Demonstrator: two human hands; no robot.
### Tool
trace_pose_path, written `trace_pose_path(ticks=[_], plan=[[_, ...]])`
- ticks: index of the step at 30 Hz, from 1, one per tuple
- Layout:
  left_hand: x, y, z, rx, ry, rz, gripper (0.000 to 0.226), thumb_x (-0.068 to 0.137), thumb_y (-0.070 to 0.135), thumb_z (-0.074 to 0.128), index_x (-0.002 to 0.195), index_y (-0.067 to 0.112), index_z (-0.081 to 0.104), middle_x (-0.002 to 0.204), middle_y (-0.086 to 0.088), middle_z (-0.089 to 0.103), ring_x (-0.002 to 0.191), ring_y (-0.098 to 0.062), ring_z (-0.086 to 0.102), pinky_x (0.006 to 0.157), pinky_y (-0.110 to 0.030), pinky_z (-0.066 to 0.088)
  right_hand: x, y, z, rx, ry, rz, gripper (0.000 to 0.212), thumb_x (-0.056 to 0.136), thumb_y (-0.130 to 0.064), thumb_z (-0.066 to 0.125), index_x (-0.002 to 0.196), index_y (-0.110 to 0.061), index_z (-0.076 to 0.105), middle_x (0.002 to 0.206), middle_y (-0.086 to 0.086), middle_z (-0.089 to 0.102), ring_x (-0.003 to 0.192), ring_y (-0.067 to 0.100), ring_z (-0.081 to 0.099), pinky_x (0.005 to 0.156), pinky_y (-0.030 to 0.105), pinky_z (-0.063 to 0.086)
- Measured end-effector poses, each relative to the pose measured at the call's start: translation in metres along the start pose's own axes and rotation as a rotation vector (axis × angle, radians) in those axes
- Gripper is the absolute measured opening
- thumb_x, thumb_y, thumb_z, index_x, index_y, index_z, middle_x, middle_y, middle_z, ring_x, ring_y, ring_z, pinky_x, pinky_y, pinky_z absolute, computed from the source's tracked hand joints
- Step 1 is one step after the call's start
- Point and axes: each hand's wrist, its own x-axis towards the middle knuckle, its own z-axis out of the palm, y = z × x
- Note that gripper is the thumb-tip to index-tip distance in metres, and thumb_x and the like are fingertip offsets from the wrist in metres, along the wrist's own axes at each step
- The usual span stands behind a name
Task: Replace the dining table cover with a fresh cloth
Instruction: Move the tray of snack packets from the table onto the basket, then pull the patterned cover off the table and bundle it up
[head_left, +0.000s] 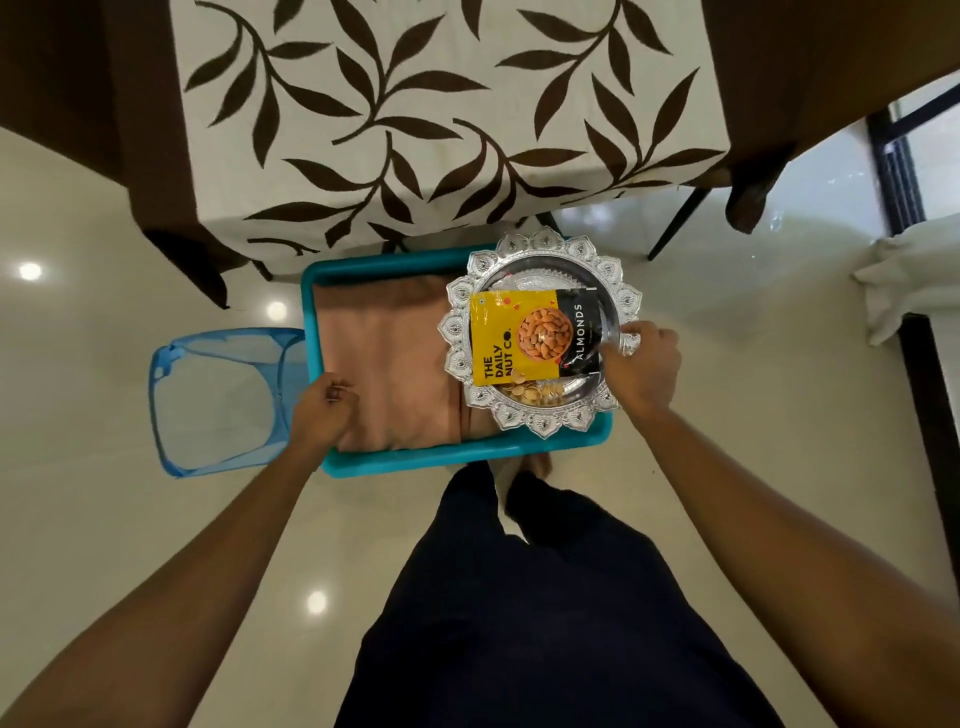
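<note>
Our right hand (644, 369) pinches the silver plate (519, 249) by its rim so it sits on the teal tub (441, 457), off the leaf-print table cover (441, 114), while our left hand (322, 405) curls by the folded cloth (384, 364) in the tub, grip unclear.

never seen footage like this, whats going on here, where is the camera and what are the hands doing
There is no machine here. A person wears one camera on the head, so you look down past their arms and dark trousers. Ahead lies the leaf-patterned table cover. Below it, a teal tray holds a folded pinkish cloth and an ornate silver plate carrying an almond packet. The right hand grips the plate's rim. The left hand sits at the tray's left edge with its fingers curled; what it grips is unclear. A blue mesh hamper stands to the left.
</note>
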Motion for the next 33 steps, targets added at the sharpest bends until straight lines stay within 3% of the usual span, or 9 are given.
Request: trace_pose_path(ticks=[4, 7, 10, 15, 19, 22, 25, 28, 33], plan=[[-0.023, -0.006, -0.024, -0.039, 0.039, 0.025, 0.015, 0.092, 0.005, 0.060, 0.105, 0.010, 0.066, 0.086, -0.002, 0.061, 0.085, -0.020, 0.057, 0.063, -0.012, 0.042, -0.024, -0.025, 0.005, 0.222, -0.212, 0.033, 0.006, 0.088, -0.025, 0.070, 0.093, -0.028, 0.067, 0.102, -0.001, 0.070, 0.093, 0.022, 0.070, 0.087, 0.041, 0.057], [-0.040, -0.012, -0.043, -0.042, 0.095, 0.050, 0.015, 0.091, 0.008, 0.061, 0.103, 0.015, 0.067, 0.085, -0.002, 0.064, 0.083, -0.020, 0.059, 0.072, -0.025, 0.046, -0.045, -0.042, 0.018, 0.248, -0.504, -0.010, 0.014, 0.089, -0.015, 0.069, 0.082, -0.026, 0.067, 0.099, 0.007, 0.073, 0.077, 0.020, 0.068, 0.074, 0.039, 0.059], [-0.064, -0.022, -0.058, -0.072, 0.163, 0.063, 0.015, 0.091, 0.007, 0.060, 0.102, 0.016, 0.067, 0.090, -0.004, 0.066, 0.080, -0.018, 0.059, 0.072, -0.026, 0.044, -0.070, -0.057, 0.044, 0.133, -0.688, -0.122, 0.004, 0.086, -0.017, 0.071, 0.084, -0.016, 0.068, 0.088, 0.013, 0.071, 0.067, 0.020, 0.062, 0.061, 0.032, 0.050], [-0.096, -0.064, -0.080, 0.010, 0.156, 0.148, 0.013, 0.092, 0.007, 0.062, 0.097, 0.019, 0.063, 0.075, 0.007, 0.058, 0.069, -0.002, 0.053, 0.062, -0.014, 0.039, -0.126, -0.079, 0.097, -0.153, -0.821, -0.404, 0.010, 0.087, -0.019, 0.071, 0.096, -0.019, 0.069, 0.096, -0.001, 0.070, 0.091, 0.018, 0.065, 0.084, 0.033, 0.049], [-0.107, -0.106, -0.106, 0.023, 0.150, 0.182, 0.012, 0.090, 0.006, 0.064, 0.100, 0.014, 0.067, 0.084, 0.002, 0.063, 0.074, -0.009, 0.058, 0.071, -0.012, 0.044, -0.182, -0.110, 0.134, -0.165, -0.859, -0.466, 0.010, 0.089, -0.016, 0.068, 0.096, -0.009, 0.072, 0.096, 0.007, 0.071, 0.086, 0.018, 0.062, 0.083, 0.029, 0.047], [-0.104, -0.148, -0.136, 0.030, 0.128, 0.213, 0.014, 0.090, 0.008, 0.064, 0.103, 0.012, 0.068, 0.095, -0.004, 0.068, 0.086, -0.018, 0.063, 0.083, -0.030, 0.050, -0.232, -0.134, 0.173, -0.194, -0.848, -0.482, 0.005, 0.087, -0.022, 0.071, 0.087, -0.017, 0.071, 0.089, 0.004, 0.074, 0.083, 0.016, 0.066, 0.084, 0.033, 0.051], [-0.095, -0.218, -0.197, -0.004, 0.111, 0.219, 0.015, 0.090, 0.012, 0.064, 0.104, 0.015, 0.068, 0.101, -0.005, 0.069, 0.091, -0.019, 0.065, 0.085, -0.035, 0.051, -0.299, -0.166, 0.237, -0.190, -0.868, -0.474, 0.011, 0.087, -0.018, 0.070, 0.080, -0.024, 0.066, 0.079, 0.002, 0.072, 0.077, 0.020, 0.068, 0.088, 0.047, 0.057], [-0.090, -0.252, -0.226, 0.007, 0.071, 0.248, 0.017, 0.088, 0.018, 0.060, 0.103, 0.016, 0.068, 0.101, -0.004, 0.068, 0.090, -0.020, 0.064, 0.083, -0.036, 0.051, -0.328, -0.191, 0.267, -0.221, -0.839, -0.487, 0.010, 0.086, -0.020, 0.071, 0.080, -0.026, 0.067, 0.080, 0.002, 0.072, 0.078, 0.021, 0.069, 0.087, 0.046, 0.058], [-0.077, -0.307, -0.308, 0.037, 0.038, 0.196, 0.018, 0.087, 0.010, 0.061, 0.102, 0.015, 0.069, 0.096, -0.005, 0.066, 0.088, -0.021, 0.063, 0.081, -0.037, 0.052, -0.389, -0.252, 0.333, -0.207, -0.779, -0.459, 0.009, 0.085, -0.029, 0.073, 0.081, -0.028, 0.066, 0.076, -0.003, 0.071, 0.080, 0.023, 0.072, 0.087, 0.050, 0.059]])
